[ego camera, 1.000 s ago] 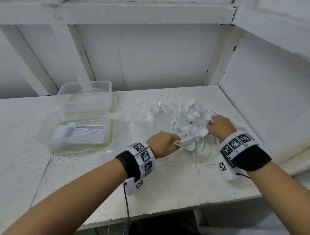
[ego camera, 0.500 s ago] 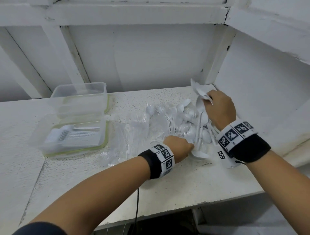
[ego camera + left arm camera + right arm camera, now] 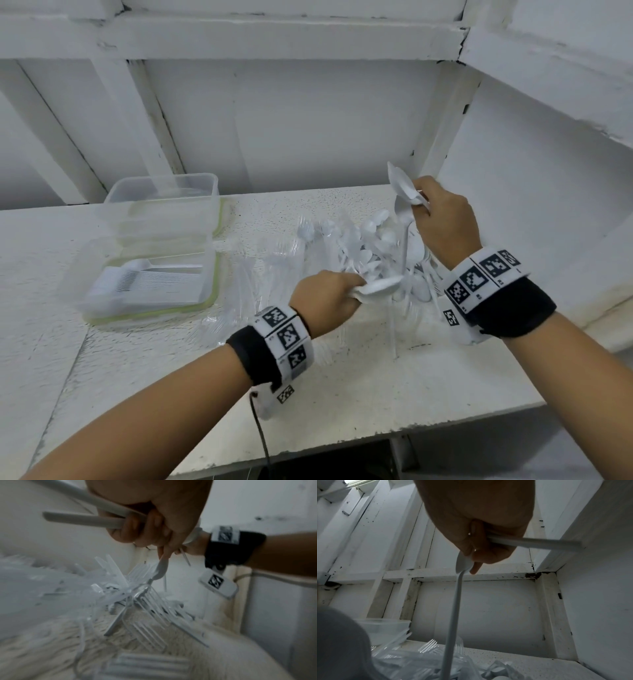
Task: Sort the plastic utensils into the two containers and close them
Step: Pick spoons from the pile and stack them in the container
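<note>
A heap of white plastic spoons and clear plastic forks lies on the white table. My left hand grips a bundle of white spoons at the heap's near edge; their handles stick out of the fist. My right hand is raised over the heap's right side and holds white spoons, one hanging bowl-up with its handle pointing down. At the left, the near clear container holds stacked white utensils; the far clear container looks empty.
A wall closes the table's right side, and a back wall with white beams stands behind. The table's front edge runs near my wrists. A cable hangs from my left wrist.
My right hand rose from the heap with spoons, up and to the back right. My left hand slid right along the heap's near edge, still gripping its spoons.
</note>
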The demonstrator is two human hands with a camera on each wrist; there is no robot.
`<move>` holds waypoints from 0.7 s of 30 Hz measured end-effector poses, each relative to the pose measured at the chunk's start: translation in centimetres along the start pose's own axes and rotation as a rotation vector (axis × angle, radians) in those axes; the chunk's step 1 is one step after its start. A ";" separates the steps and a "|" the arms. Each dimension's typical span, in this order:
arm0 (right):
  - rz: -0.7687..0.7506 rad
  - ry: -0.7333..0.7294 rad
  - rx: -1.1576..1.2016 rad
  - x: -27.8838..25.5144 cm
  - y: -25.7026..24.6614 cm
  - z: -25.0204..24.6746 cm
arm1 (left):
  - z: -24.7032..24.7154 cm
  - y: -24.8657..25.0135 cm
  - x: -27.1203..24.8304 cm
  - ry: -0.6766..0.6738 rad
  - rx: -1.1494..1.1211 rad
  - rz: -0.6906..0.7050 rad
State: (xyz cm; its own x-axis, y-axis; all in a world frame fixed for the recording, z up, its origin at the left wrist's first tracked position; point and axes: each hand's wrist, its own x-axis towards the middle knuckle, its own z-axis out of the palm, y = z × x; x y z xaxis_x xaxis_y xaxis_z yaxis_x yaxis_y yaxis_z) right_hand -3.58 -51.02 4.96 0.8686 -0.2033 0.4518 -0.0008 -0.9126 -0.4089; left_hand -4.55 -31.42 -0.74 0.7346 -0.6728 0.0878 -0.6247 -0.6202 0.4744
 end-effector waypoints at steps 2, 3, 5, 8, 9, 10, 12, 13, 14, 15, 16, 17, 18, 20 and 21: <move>-0.007 -0.001 0.032 0.1 -0.3 0.2 | -0.7 -1.1 -0.4 0.096 -0.249 -0.107; -0.010 -0.002 0.056 0.1 -0.5 0.3 | -1.2 -1.6 -0.6 0.137 -0.360 -0.161; -0.009 0.002 0.126 0.1 -1.0 0.6 | -2.2 -2.4 -0.9 0.209 -0.559 -0.267; -0.004 -0.012 0.224 0.0 -1.7 1.0 | -3.5 -3.6 -1.4 0.289 -0.741 -0.401; -0.007 -0.021 0.246 0.0 -1.9 1.3 | -3.8 -4.1 -1.6 0.294 -0.774 -0.441; -0.008 -0.028 0.263 -0.1 -2.1 1.5 | -4.0 -4.6 -1.7 0.293 -0.804 -0.484; -0.003 -0.049 0.290 -0.2 -2.5 2.1 | -4.2 -5.6 -2.0 0.297 -0.880 -0.583; 0.000 -0.062 0.306 -0.3 -2.7 2.5 | -4.2 -6.2 -2.1 0.305 -0.923 -0.638; 0.002 -0.076 0.319 -0.4 -2.9 2.9 | -4.2 -6.8 -2.2 0.319 -0.966 -0.692; 0.007 -0.089 0.323 -0.5 -3.1 3.3 | -4.2 -7.3 -2.3 0.339 -1.008 -0.744; 0.016 -0.103 0.318 -0.6 -3.2 3.7 | -4.1 -7.7 -2.3 0.365 -1.048 -0.791; 0.028 -0.115 0.312 -0.8 -3.3 4.1 | -4.1 -8.1 -2.4 0.393 -1.089 -0.834; 0.044 -0.126 0.311 -0.9 -3.5 4.4 | -4.0 -8.5 -2.4 0.417 -1.129 -0.872; 0.070 -0.145 0.324 -1.1 -3.7 4.8 | -4.1 -8.9 -2.3 0.455 -1.190 -0.921; 0.080 -0.148 0.331 -1.1 -3.8 5.0 | -4.2 -9.0 -2.2 0.470 -1.207 -0.931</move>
State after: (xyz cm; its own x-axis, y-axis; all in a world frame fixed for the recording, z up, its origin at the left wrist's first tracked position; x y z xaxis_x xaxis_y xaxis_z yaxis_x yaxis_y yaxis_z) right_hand -2.06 -45.53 2.11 0.9347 -0.1937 0.2982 0.0675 -0.7267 -0.6837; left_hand 0.56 -22.66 -1.55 0.8785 0.0618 -0.4738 0.4672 0.0973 0.8788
